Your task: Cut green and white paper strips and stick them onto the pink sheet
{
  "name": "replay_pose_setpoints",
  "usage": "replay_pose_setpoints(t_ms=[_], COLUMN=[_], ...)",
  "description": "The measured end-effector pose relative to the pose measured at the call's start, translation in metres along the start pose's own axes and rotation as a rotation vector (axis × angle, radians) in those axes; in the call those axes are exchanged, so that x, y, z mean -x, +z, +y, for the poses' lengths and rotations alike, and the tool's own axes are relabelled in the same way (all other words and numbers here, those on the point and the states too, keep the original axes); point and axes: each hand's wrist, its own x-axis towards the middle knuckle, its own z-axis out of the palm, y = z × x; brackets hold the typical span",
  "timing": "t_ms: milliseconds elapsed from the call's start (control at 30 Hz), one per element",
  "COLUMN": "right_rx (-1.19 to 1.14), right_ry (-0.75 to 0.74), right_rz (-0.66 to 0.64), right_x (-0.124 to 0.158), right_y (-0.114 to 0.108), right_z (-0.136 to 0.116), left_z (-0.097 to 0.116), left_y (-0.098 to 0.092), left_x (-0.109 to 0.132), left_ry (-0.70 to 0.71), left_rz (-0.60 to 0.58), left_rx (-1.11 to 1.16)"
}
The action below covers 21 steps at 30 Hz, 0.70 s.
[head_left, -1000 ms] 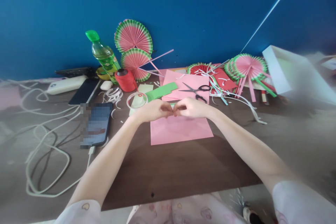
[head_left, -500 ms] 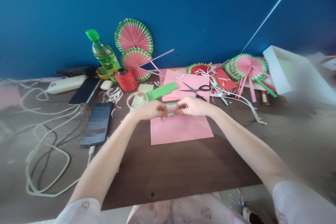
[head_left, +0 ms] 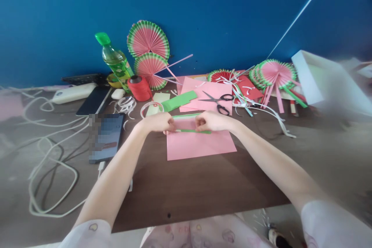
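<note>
A sheet of pink paper point(head_left: 200, 145) lies on the brown table in front of me. Its far part is folded over into a band, with green strips along the band's two long edges. My left hand point(head_left: 161, 122) has curled fingers closed on the band's left end. Toward the right end, my right hand point(head_left: 213, 121) pinches the same paper with thumb and fingertips. The fingers hide both ends of the band. Just beyond my right hand, black-handled scissors point(head_left: 216, 100) lie spread on more pink sheets point(head_left: 190, 85). A folded green paper strip point(head_left: 180, 100) sits left of them.
A tape roll point(head_left: 152, 110), a red thread spool point(head_left: 139, 88) and a green-capped bottle point(head_left: 116, 60) stand at left. Nearby lie a phone point(head_left: 110, 137) and white cables point(head_left: 77, 174). Pleated paper fans point(head_left: 148, 38) lean on the wall. A white box point(head_left: 322, 81) is at right.
My hands have moved apart along the folded band, the left one further left. More of the green-edged band now shows between them.
</note>
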Motion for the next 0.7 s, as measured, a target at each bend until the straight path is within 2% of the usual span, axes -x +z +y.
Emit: replay_pose_setpoints(t_ms=[167,400,500,600,667,700], right_rx=[0.068,0.087,0.175,0.215,0.189,0.166], right_ry=[0.003,0.029,0.039,0.067,0.065,0.053], right_rz=[0.026,0.11,0.096,0.088,0.074,0.065], right_x=[-0.002,-0.001,-0.002,-0.002,-0.001,0.0], right_y=[0.004,0.007,0.007,0.006,0.004,0.003], right_z=[0.0,-0.002,-0.001,-0.001,-0.001,-0.002], left_z=[0.0,-0.001,0.001,0.001,-0.002,-0.004], left_y=[-0.001,0.002,0.003,0.0,-0.005,-0.009], left_x=[0.005,0.004,0.003,0.007,0.012,0.016], left_ry=[-0.139,-0.02,0.005,-0.086,-0.154,-0.164], left_rz=[-0.029,0.108,0.062,0.007,0.074,0.151], left_rx=[-0.005,0.042,0.047,0.046,0.039,0.033])
